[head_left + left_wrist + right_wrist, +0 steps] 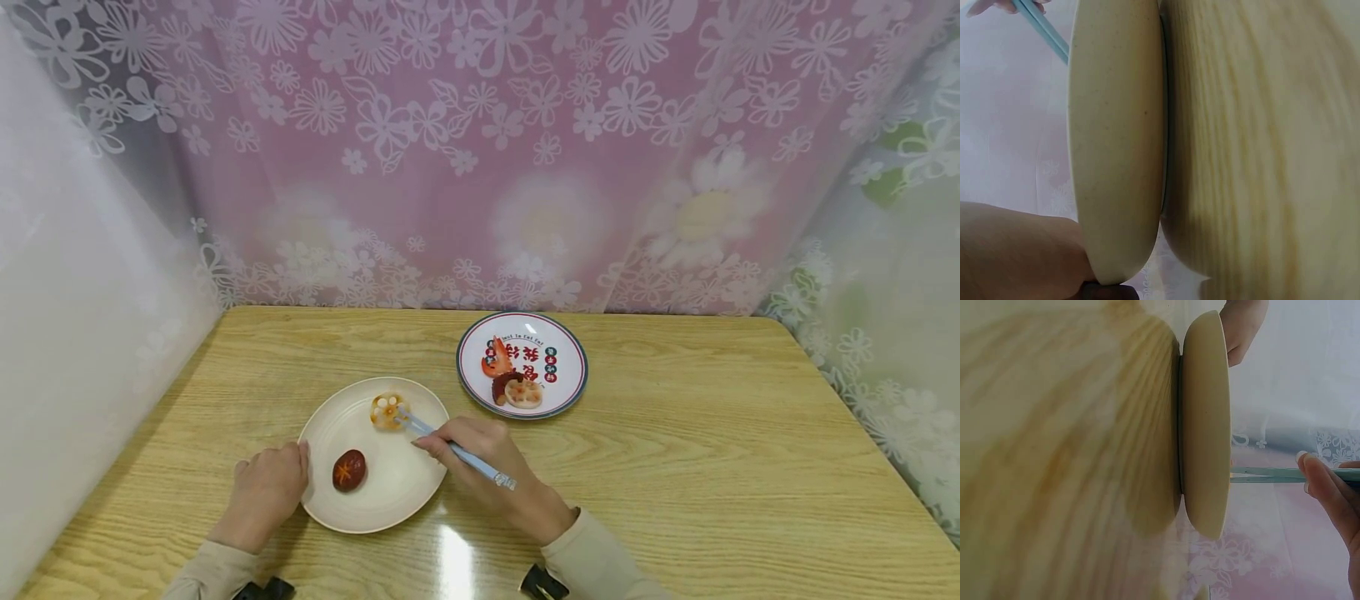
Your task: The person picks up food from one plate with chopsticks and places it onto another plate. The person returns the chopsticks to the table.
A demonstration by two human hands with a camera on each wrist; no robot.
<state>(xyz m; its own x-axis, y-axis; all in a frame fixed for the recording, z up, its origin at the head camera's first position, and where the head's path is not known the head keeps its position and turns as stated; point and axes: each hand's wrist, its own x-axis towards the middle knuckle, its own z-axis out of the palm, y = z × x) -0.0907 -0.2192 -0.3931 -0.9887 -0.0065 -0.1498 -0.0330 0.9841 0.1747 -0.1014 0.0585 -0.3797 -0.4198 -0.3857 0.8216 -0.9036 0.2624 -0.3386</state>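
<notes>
My left hand [270, 492] grips the left rim of a cream plate [405, 500]. A dark brown shiitake mushroom [349, 471] with an orange star-shaped cut lies on that plate, left of its middle. Toward the plate's far side is a lotus root slice [386, 410] with round pale holes. Over the plate's right edge, my right hand [487, 462] holds a pair of light blue chopsticks [472, 462], whose tips are at the slice. From the right wrist view, the chopsticks [1272, 475] come down over the plate wall [1207, 425], which hides their tips and the food.
A white plate [525, 333] with a blue-green and red rim stands behind and to the right. It bears red lettering and pictures of a shrimp and other food. Both plates are on a wood-grain table [712, 467]. A pink floral curtain [480, 167] hangs behind it.
</notes>
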